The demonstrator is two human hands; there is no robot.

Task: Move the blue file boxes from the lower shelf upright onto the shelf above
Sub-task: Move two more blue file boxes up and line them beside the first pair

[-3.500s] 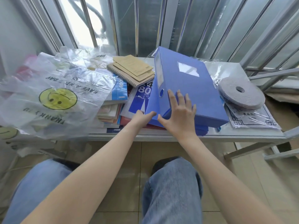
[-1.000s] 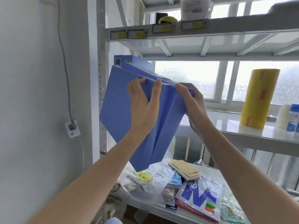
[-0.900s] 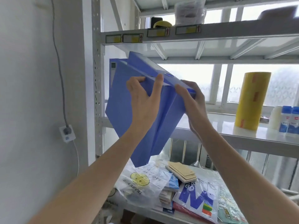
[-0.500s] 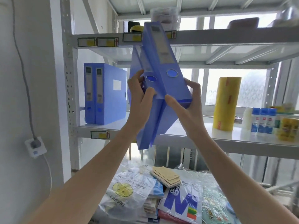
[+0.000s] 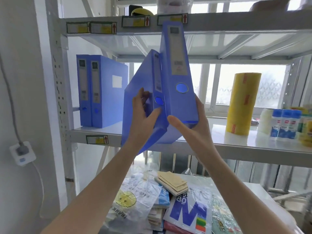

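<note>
Two blue file boxes (image 5: 168, 92), lifted from the lower shelf (image 5: 253, 188) moments ago, now stand nearly upright at the shelf above (image 5: 236, 144). The left hand (image 5: 145, 112) and right hand (image 5: 190, 125) clasp them together, beside two boxes already shelved (image 5: 99, 92).

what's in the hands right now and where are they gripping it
Two blue file boxes, held together near their lower ends: left hand on the left box's side and spine, right hand under and beside the right box.
</note>
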